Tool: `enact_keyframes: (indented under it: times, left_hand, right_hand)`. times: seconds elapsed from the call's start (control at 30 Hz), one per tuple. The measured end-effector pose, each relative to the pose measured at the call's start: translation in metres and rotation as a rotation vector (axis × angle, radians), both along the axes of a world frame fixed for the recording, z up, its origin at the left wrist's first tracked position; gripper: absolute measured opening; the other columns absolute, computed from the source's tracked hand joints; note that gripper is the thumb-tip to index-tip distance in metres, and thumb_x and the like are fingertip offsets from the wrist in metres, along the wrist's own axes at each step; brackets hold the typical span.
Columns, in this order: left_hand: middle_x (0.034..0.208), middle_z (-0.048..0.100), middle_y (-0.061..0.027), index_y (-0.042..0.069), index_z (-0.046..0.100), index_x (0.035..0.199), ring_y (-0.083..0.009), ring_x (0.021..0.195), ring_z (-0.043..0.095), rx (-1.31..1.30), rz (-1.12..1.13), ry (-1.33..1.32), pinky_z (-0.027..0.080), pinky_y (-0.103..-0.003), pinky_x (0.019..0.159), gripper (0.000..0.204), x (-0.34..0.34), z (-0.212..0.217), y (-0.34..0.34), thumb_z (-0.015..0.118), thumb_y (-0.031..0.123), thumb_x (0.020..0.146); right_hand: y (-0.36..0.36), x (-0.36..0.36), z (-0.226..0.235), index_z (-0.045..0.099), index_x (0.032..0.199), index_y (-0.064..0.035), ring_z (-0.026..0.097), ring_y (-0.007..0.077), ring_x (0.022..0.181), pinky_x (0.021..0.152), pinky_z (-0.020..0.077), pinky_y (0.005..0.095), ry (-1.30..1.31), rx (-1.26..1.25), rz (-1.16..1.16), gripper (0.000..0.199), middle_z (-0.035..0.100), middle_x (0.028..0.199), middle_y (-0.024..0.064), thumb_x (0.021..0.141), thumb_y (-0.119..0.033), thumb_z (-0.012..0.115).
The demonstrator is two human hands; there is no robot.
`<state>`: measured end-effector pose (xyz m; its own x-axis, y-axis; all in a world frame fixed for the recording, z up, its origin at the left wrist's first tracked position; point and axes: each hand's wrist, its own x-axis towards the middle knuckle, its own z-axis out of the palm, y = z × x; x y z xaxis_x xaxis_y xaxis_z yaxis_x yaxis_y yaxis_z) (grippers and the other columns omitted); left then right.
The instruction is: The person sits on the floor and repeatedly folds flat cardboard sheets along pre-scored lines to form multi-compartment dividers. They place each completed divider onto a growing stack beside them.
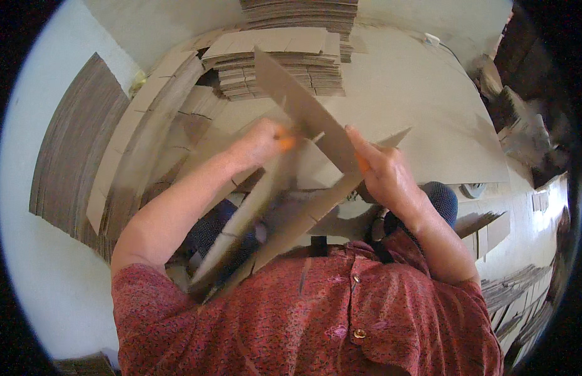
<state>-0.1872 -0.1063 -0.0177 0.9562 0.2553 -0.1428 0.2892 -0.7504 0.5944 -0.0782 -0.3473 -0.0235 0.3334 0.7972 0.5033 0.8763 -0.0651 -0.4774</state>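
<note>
Right hand (388, 170), apart from my left hand (264, 145), pinches the strip (303, 109) by its near end, its length slanting away leftward, my left's grip too blurred to tell.

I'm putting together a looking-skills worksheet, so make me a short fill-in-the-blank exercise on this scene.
1. The person's right hand holds a slotted strip made of ____.
2. On the left hand, the bright patch at the fingers is coloured ____.
3. The patterned shirt is mainly ____ in colour.

Missing words: cardboard; orange; red.
</note>
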Motion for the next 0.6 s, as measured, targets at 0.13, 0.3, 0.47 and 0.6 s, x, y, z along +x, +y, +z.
enact_keyframes:
  times: [0.13,0.3,0.47,0.6]
  left_hand:
    - [0.054,0.051,-0.006,-0.003,0.062,0.076,-0.01,0.053,0.042,-0.001,-0.026,-0.018,0.037,-0.031,0.049,0.025,0.001,0.001,-0.027,0.062,0.021,0.082]
    - [0.058,0.055,-0.004,-0.002,0.063,0.08,-0.0076,0.057,0.045,-0.063,-0.098,-0.028,0.04,-0.029,0.052,0.023,0.0,-0.012,-0.03,0.062,0.02,0.083]
    - [0.074,0.062,0.0019,0.002,0.066,0.097,-0.0059,0.068,0.052,-0.241,0.016,0.017,0.045,-0.025,0.063,0.027,0.009,0.0,-0.035,0.062,0.026,0.085]
    - [0.087,0.066,-0.0085,0.001,0.062,0.104,-0.0171,0.075,0.06,-0.036,-0.003,-0.213,0.049,-0.031,0.072,0.04,-0.001,-0.016,-0.004,0.062,0.035,0.083]
  right_hand:
    - [-0.011,0.004,-0.002,0.045,0.125,-0.0028,0.057,0.0415,0.068,0.061,0.046,0.041,0.07,-0.103,-0.027,0.05,0.056,0.079,0.0254,0.076,0.006,0.049]
    - [-0.014,0.012,-0.006,0.045,0.124,-0.0024,0.057,0.0401,0.062,0.056,0.0457,0.0448,0.009,-0.085,-0.021,0.046,0.058,0.071,0.0223,0.078,-0.003,0.049]
    - [-0.011,0.014,-0.012,0.045,0.126,-0.0036,0.056,0.0403,0.062,0.059,0.0452,0.0412,0.015,-0.359,-0.081,0.051,0.054,0.069,0.0243,0.075,0.002,0.048]
    - [-0.014,0.019,-0.011,0.044,0.127,-0.0041,0.053,0.0396,0.058,0.057,0.044,0.0413,0.113,-0.249,-0.046,0.052,0.052,0.066,0.0244,0.075,0.001,0.048]
